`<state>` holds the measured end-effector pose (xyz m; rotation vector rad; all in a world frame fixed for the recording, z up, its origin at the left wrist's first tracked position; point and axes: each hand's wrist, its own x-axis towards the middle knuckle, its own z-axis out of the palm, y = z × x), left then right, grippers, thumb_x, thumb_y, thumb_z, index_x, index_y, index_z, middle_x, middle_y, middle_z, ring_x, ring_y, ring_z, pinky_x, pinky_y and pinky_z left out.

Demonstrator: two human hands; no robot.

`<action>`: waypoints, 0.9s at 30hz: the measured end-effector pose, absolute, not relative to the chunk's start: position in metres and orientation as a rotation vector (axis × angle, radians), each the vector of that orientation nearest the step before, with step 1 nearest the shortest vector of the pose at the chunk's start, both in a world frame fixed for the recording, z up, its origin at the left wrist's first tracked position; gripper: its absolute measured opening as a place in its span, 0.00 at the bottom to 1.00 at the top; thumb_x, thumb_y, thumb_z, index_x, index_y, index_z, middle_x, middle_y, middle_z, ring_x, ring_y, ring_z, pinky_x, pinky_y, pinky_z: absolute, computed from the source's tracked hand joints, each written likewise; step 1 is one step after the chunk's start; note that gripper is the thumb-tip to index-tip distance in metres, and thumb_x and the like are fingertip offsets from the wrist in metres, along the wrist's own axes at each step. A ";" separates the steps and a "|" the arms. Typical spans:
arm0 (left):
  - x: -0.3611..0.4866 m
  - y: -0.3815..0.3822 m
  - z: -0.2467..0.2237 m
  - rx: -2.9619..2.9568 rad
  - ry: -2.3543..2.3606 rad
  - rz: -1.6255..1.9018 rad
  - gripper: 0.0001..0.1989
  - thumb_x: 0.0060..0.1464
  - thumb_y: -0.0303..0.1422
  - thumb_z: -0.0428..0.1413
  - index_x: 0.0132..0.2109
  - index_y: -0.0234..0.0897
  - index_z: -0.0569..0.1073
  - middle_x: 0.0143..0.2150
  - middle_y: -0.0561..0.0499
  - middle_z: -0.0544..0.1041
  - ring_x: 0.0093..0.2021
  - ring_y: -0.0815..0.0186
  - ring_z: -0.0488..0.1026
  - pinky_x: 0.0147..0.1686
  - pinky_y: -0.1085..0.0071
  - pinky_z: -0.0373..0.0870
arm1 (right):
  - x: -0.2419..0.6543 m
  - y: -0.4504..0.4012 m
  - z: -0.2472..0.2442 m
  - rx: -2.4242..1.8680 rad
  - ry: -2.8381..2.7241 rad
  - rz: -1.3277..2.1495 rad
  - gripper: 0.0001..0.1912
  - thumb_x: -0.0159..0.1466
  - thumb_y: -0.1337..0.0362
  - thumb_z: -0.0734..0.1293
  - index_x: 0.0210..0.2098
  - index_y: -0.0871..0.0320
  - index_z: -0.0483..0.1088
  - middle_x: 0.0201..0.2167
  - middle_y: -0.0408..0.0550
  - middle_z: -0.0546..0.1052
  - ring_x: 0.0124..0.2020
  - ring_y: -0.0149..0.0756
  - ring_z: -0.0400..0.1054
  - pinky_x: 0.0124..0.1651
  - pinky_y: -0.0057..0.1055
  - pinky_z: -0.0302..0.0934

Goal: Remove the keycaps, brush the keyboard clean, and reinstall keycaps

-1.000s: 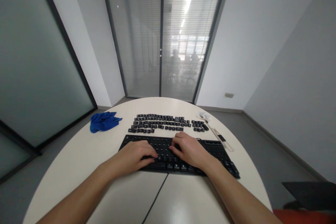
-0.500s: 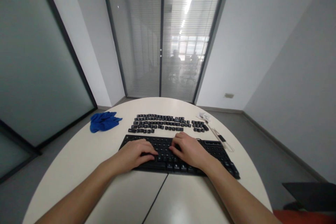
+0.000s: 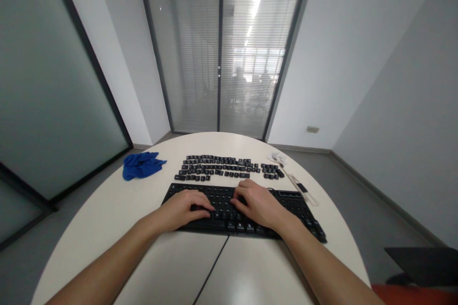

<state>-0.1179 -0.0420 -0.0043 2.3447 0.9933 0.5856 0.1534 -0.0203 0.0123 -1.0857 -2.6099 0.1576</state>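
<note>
A black keyboard point(image 3: 218, 228) lies across the table, many of its positions without keycaps and a row of caps along its near edge. Over its left half rests my left hand point(image 3: 188, 207), fingers bent, with thumb and forefinger drawn close at the tips. My right hand point(image 3: 255, 202) lies on the middle of the keyboard, its thumb and forefinger curved together in a pinch. Anything between the fingertips of either hand is too small to make out. Just beyond, loose black keycaps point(image 3: 214, 167) are laid out in rows, with a smaller group point(image 3: 272, 171) to their right.
A crumpled blue cloth point(image 3: 143, 166) lies at the table's left. On the right are a white crumpled item point(image 3: 279, 157) and a pale cord point(image 3: 295, 183) with a dark piece point(image 3: 302, 188) on it. The round table point(image 3: 171, 267) has a dark seam.
</note>
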 end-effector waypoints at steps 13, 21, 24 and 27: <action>-0.105 -0.071 0.025 2.721 1.110 0.331 0.11 0.66 0.32 0.54 0.50 0.45 0.79 0.49 0.51 0.77 0.46 0.62 0.75 0.42 0.68 0.69 | 0.153 -0.022 0.014 -1.097 -2.620 0.139 0.08 0.69 0.63 0.65 0.35 0.58 0.73 0.36 0.49 0.75 0.43 0.40 0.69 0.44 0.33 0.62; -0.099 -0.081 0.036 2.778 1.161 0.242 0.11 0.63 0.32 0.55 0.49 0.42 0.79 0.44 0.49 0.78 0.44 0.58 0.74 0.42 0.64 0.70 | 0.153 -0.023 0.014 -1.096 -2.617 0.135 0.09 0.69 0.63 0.65 0.33 0.58 0.72 0.35 0.49 0.75 0.42 0.40 0.68 0.44 0.33 0.62; -0.100 -0.081 0.037 2.730 1.135 0.288 0.09 0.63 0.32 0.55 0.45 0.42 0.80 0.45 0.49 0.78 0.44 0.59 0.74 0.41 0.66 0.69 | 0.153 -0.022 0.014 -1.103 -2.616 0.135 0.08 0.69 0.63 0.65 0.33 0.58 0.72 0.35 0.49 0.75 0.42 0.40 0.68 0.44 0.34 0.62; -0.099 -0.082 0.037 2.689 1.160 0.309 0.09 0.64 0.33 0.54 0.42 0.42 0.81 0.44 0.50 0.77 0.43 0.60 0.74 0.41 0.66 0.69 | 0.153 -0.022 0.014 -1.115 -2.614 0.135 0.09 0.69 0.63 0.65 0.33 0.58 0.72 0.35 0.49 0.75 0.42 0.41 0.68 0.44 0.34 0.62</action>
